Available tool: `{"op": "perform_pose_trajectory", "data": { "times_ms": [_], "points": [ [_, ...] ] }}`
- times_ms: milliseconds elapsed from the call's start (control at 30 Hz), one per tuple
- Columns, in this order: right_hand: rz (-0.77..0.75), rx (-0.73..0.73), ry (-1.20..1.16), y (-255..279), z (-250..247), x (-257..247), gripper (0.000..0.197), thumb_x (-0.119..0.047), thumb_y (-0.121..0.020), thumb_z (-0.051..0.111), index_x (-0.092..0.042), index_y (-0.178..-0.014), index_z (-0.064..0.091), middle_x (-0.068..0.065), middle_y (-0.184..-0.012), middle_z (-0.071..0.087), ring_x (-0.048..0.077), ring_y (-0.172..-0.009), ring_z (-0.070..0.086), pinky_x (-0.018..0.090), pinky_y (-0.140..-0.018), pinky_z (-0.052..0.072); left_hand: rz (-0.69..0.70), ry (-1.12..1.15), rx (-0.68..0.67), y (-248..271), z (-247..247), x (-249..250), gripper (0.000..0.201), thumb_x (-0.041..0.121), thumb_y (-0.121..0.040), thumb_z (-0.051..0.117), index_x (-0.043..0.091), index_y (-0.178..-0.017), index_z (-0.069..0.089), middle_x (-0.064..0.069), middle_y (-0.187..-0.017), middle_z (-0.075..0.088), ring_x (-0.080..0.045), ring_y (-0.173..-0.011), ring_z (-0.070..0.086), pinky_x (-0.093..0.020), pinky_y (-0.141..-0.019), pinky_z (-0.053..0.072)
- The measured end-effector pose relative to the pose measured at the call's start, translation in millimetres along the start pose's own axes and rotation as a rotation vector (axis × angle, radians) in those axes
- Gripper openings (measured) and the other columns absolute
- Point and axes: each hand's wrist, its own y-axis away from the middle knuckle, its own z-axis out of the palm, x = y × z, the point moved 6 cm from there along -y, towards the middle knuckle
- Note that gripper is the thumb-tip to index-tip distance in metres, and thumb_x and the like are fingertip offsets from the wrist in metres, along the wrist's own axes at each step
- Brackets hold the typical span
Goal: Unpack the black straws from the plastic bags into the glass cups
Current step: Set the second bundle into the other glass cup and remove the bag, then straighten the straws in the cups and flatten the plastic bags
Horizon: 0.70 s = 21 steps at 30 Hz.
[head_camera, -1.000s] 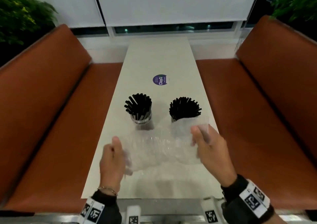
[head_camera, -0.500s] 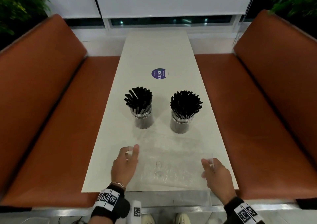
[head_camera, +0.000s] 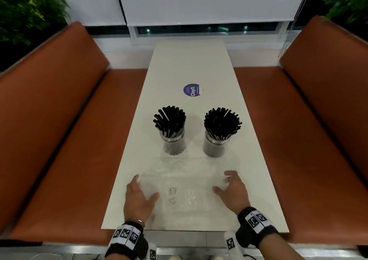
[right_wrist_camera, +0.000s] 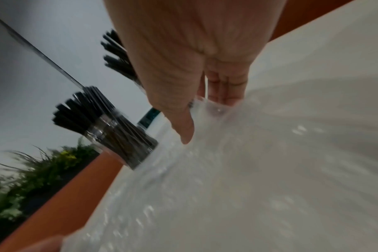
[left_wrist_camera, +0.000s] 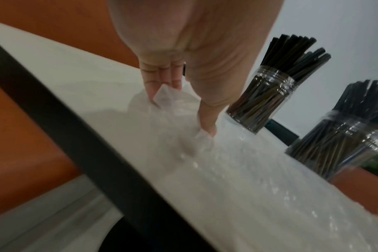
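Two glass cups stand mid-table, the left cup (head_camera: 173, 144) and the right cup (head_camera: 216, 146), each packed with upright black straws (head_camera: 170, 120). In front of them, clear empty plastic bags (head_camera: 185, 194) lie flat and overlapping near the table's front edge. My left hand (head_camera: 143, 190) rests on the bags' left side with straight, spread fingers (left_wrist_camera: 155, 81), its thumb (left_wrist_camera: 207, 122) pressing the plastic. My right hand (head_camera: 224, 183) lies on the bags' right side, fingers (right_wrist_camera: 224, 92) straight and thumb (right_wrist_camera: 184, 129) out. No straws show in the bags.
The narrow white table (head_camera: 191, 64) has a round purple sticker (head_camera: 191, 90) beyond the cups. Orange bench seats (head_camera: 65, 140) run along both long sides, with plants behind them. A window wall closes off the far end.
A second ago both hands held a crumpled bag up in front of the cups. It now lies flat on the table, and the hands have spread out flat on it.
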Motion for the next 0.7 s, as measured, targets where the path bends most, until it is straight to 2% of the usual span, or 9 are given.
{"op": "perform_pose_trajectory", "data": {
  "times_ms": [100, 233, 367, 500, 533, 567, 600, 633, 700],
  "points": [
    [-0.046, 0.101, -0.051, 1.8, -25.3, -23.0, 0.104, -0.044, -0.068, 0.095, -0.015, -0.15, 0.038, 0.008, -0.143, 0.056, 0.028, -0.128, 0.059, 0.041, -0.106, 0.052, 0.027, -0.151, 0.089, 5.8, -23.7, 20.5, 0.111, 0.05, -0.07, 0.089, 0.02, -0.158, 0.027, -0.012, -0.151, 0.046, -0.033, -0.137, 0.047, -0.051, -0.114, 0.041],
    [-0.172, 0.237, -0.145, 6.8, -63.9, -70.1, 0.123, -0.054, -0.065, 0.094, -0.016, -0.159, 0.025, 0.005, -0.159, 0.041, 0.025, -0.14, 0.05, 0.046, -0.114, 0.048, 0.27, -0.062, 0.181, 17.4, -32.0, 87.9, 0.092, 0.048, -0.074, 0.087, 0.025, -0.15, 0.041, -0.002, -0.143, 0.051, -0.022, -0.129, 0.051, -0.044, -0.111, 0.044],
    [-0.226, 0.254, -0.284, -3.6, -85.7, -115.2, 0.141, -0.056, -0.058, 0.097, -0.017, -0.164, 0.012, 0.001, -0.17, 0.026, 0.019, -0.153, 0.033, 0.038, -0.124, 0.034, 0.455, 0.206, -0.076, 15.4, 12.0, 165.2, 0.086, 0.034, -0.078, 0.089, 0.027, -0.15, 0.04, 0.009, -0.141, 0.053, -0.008, -0.117, 0.057, -0.032, -0.1, 0.055],
    [-0.216, 0.214, -0.334, -25.5, -83.5, -139.9, 0.153, -0.052, -0.056, 0.1, -0.015, -0.166, 0.0, 0.004, -0.174, 0.013, 0.021, -0.159, 0.02, 0.03, -0.123, 0.022, 0.437, 0.167, -0.272, -14.0, 61.7, 218.8, 0.114, 0.032, -0.07, 0.096, 0.018, -0.16, 0.027, 0.002, -0.158, 0.043, -0.016, -0.139, 0.049, -0.04, -0.115, 0.048],
    [-0.209, 0.212, -0.336, -31.3, -81.1, -143.4, 0.155, -0.05, -0.055, 0.101, -0.015, -0.166, -0.003, 0.005, -0.174, 0.012, 0.021, -0.16, 0.019, 0.032, -0.124, 0.023, 0.452, 0.152, -0.275, -22.3, 68.5, 230.8, 0.109, 0.029, -0.071, 0.096, 0.017, -0.158, 0.032, 0.0, -0.157, 0.046, -0.018, -0.14, 0.05, -0.04, -0.115, 0.048],
    [-0.206, 0.217, -0.335, -37.2, -78.4, -145.8, 0.157, -0.049, -0.054, 0.102, -0.016, -0.165, -0.004, 0.005, -0.174, 0.013, 0.022, -0.159, 0.02, 0.033, -0.125, 0.025, 0.568, 0.098, -0.259, -30.2, 74.3, 245.1, 0.087, 0.026, -0.078, 0.091, 0.016, -0.152, 0.045, -0.003, -0.149, 0.056, -0.02, -0.134, 0.058, -0.037, -0.109, 0.052],
    [-0.206, 0.228, -0.33, -42.3, -76.2, -147.5, 0.158, -0.049, -0.053, 0.102, -0.017, -0.165, -0.004, 0.005, -0.173, 0.014, 0.022, -0.159, 0.022, 0.034, -0.125, 0.026, 0.639, 0.159, -0.29, -31.9, 72.6, 260.7, 0.051, 0.026, -0.092, 0.079, 0.016, -0.139, 0.063, -0.006, -0.134, 0.069, -0.021, -0.121, 0.069, -0.033, -0.099, 0.057],
    [-0.211, 0.239, -0.325, -47.5, -74.6, -148.6, 0.158, -0.048, -0.052, 0.102, -0.019, -0.165, -0.003, 0.005, -0.172, 0.015, 0.022, -0.158, 0.022, 0.035, -0.125, 0.027, 0.665, 0.377, -0.38, -34.6, 73.1, 274.8, 0.028, 0.031, -0.102, 0.063, 0.018, -0.123, 0.075, -0.006, -0.118, 0.077, -0.02, -0.107, 0.075, -0.032, -0.089, 0.061],
    [-0.236, 0.258, -0.313, -55.3, -72.4, -151.6, 0.154, -0.047, -0.053, 0.102, -0.023, -0.164, -0.001, 0.003, -0.172, 0.015, 0.021, -0.158, 0.021, 0.033, -0.124, 0.025, 0.592, 0.793, -0.476, -40.5, 71.8, 287.6, 0.037, 0.041, -0.102, 0.051, 0.016, -0.116, 0.075, -0.004, -0.108, 0.078, -0.022, -0.101, 0.076, -0.032, -0.085, 0.062]
  ]
}}
